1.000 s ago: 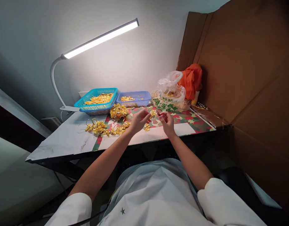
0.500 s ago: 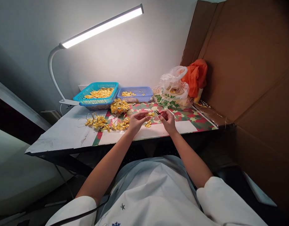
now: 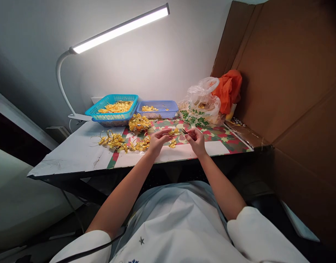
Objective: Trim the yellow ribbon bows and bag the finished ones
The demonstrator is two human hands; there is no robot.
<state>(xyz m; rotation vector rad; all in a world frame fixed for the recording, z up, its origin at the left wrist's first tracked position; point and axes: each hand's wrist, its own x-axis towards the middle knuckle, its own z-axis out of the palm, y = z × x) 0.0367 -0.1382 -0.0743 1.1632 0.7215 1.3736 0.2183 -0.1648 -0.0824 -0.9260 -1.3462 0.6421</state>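
Observation:
My left hand [image 3: 157, 141] is closed, its fingertips pinching a gold flower piece with a thin looped wire [image 3: 175, 132]. Facing it, my right hand [image 3: 197, 141] grips dark, pointed tweezers [image 3: 183, 130], the tips turned left toward the wire loop; whether they touch it I cannot tell. Below the gap between my hands, a loose gold flower [image 3: 172, 143] lies on the table. Left of my left hand are gold flower pieces with wire loops and silvery beads [image 3: 113, 141], and behind them a bunched gold cluster [image 3: 138, 123].
A turquoise basket [image 3: 135, 99] of gold petals and a blue-violet basket [image 3: 172, 105] stand at the back. Right of them are a clear plastic bag [image 3: 203, 98] and orange cloth [image 3: 229, 87]. A lit lamp [image 3: 121, 29] hangs above; a cardboard wall [image 3: 288, 73] closes the right side.
The gold flower piece has turned slightly in my left fingers, its wire loop showing more plainly. My right hand and the tweezers have shifted slightly right. The camera view has tilted a little.

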